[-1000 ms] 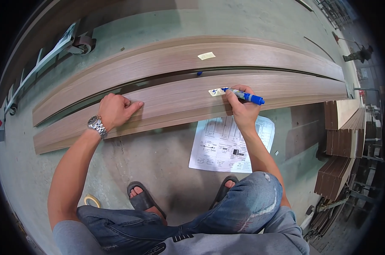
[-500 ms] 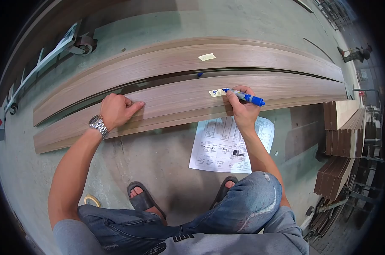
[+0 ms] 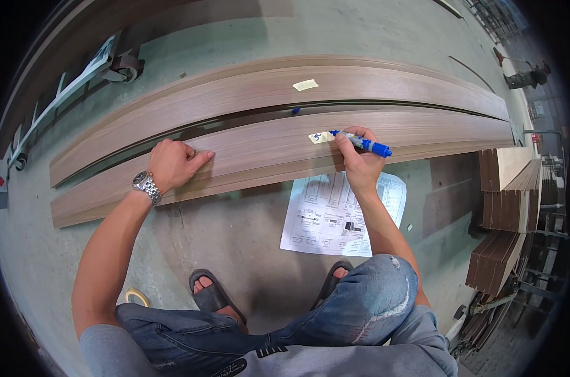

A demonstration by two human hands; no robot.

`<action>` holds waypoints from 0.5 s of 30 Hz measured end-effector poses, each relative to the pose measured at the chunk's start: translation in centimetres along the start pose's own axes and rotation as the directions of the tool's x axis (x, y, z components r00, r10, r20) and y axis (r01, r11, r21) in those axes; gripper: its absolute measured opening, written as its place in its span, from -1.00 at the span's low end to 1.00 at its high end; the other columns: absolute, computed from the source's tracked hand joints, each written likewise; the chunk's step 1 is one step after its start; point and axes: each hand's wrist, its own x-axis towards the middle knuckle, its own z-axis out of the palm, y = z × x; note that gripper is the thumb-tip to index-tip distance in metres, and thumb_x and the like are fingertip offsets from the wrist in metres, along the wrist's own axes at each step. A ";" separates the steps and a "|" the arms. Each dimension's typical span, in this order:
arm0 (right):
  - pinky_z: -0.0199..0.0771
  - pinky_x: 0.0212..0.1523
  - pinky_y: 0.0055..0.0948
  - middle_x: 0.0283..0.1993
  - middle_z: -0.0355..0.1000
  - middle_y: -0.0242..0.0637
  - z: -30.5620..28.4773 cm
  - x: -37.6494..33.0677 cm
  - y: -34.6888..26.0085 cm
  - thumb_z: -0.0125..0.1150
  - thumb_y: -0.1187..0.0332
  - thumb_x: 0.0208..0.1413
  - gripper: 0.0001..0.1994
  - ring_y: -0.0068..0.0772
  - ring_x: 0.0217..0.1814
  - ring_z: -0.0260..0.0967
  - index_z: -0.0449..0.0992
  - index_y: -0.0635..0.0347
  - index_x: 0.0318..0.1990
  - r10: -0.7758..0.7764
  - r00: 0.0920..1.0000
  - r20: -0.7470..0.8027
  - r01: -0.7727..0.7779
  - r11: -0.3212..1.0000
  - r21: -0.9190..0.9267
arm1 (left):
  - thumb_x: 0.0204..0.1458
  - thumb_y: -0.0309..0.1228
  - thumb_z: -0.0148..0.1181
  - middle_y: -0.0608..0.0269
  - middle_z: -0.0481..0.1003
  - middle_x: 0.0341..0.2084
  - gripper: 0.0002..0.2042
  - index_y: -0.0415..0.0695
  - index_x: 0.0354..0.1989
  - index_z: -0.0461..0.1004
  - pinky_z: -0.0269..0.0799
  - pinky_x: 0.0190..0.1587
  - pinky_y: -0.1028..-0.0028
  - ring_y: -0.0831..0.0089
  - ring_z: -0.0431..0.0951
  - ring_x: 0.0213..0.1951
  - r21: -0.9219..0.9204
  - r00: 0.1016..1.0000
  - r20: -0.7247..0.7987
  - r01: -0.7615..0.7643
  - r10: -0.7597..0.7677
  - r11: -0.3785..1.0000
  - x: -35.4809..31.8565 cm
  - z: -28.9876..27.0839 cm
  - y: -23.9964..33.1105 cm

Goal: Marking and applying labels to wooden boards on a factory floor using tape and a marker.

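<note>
A blue marker [image 3: 368, 146] is gripped in my right hand [image 3: 363, 162], its tip at the right end of a strip of pale yellow tape [image 3: 321, 137] that bears blue ink. That tape lies on the nearer long wood-grain board [image 3: 260, 146]. My left hand [image 3: 175, 164], a watch on its wrist, rests on the same board to the left, fingers curled under and thumb stretched out. Whether anything is in its fingers is hidden. The farther long board [image 3: 222, 91] carries a tape piece [image 3: 305, 85] with no visible marking. A small blue cap-like piece [image 3: 296, 111] sits in the gap between the boards.
Printed drawing sheets [image 3: 326, 220] lie on the floor below my right hand. A tape roll [image 3: 136, 297] is near my left knee. Stacked brown boards [image 3: 508, 207] stand at the right; a wheeled metal frame [image 3: 71, 88] is at upper left. A person [image 3: 529, 76] is far off at upper right.
Both hands stay almost in place, with the marker tip still at the tape. The distant person at upper right has shifted posture.
</note>
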 end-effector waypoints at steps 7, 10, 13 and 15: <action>0.34 -0.49 -0.61 -0.53 0.52 -0.40 -0.1 0.3 0.4 0.42 0.42 0.05 -0.84 -0.68 -0.51 0.38 0.57 0.32 -0.31 -0.001 0.996 0.087 0.002 1.000 -0.003 | 0.06 0.10 0.24 -0.02 0.30 -0.85 -0.38 -0.19 -0.82 0.42 0.25 -0.56 0.19 -0.02 0.33 -0.70 0.006 1.000 0.002 0.000 0.000 1.000 0.0 -0.1 0.1; 0.34 -0.50 -0.61 -0.53 0.53 -0.39 0.1 0.2 0.2 0.42 0.42 0.04 -0.84 -0.68 -0.51 0.39 0.57 0.31 -0.32 -0.022 0.996 0.085 0.022 1.000 0.002 | 0.06 0.10 0.24 -0.03 0.30 -0.85 -0.39 -0.20 -0.81 0.43 0.25 -0.56 0.18 -0.03 0.33 -0.70 -0.007 1.000 -0.006 -0.002 0.002 1.000 0.0 0.0 0.0; 0.34 -0.50 -0.61 -0.52 0.53 -0.38 0.1 0.1 0.2 0.42 0.43 0.04 -0.84 -0.67 -0.50 0.40 0.58 0.32 -0.32 0.036 0.996 0.084 -0.037 0.999 0.014 | 0.06 0.09 0.24 -0.04 0.31 -0.84 -0.40 -0.20 -0.81 0.44 0.27 -0.55 0.18 -0.03 0.34 -0.69 0.016 1.000 0.016 0.010 -0.010 1.000 0.1 -0.1 0.1; 0.34 -0.49 -0.61 -0.52 0.53 -0.38 0.0 0.2 0.5 0.42 0.43 0.04 -0.83 -0.67 -0.51 0.39 0.58 0.33 -0.30 -0.014 0.999 0.048 0.014 1.000 -0.010 | 0.07 0.09 0.24 -0.04 0.31 -0.84 -0.40 -0.20 -0.81 0.44 0.27 -0.55 0.19 -0.03 0.34 -0.69 0.006 1.000 0.009 0.007 -0.007 1.000 0.1 0.0 0.2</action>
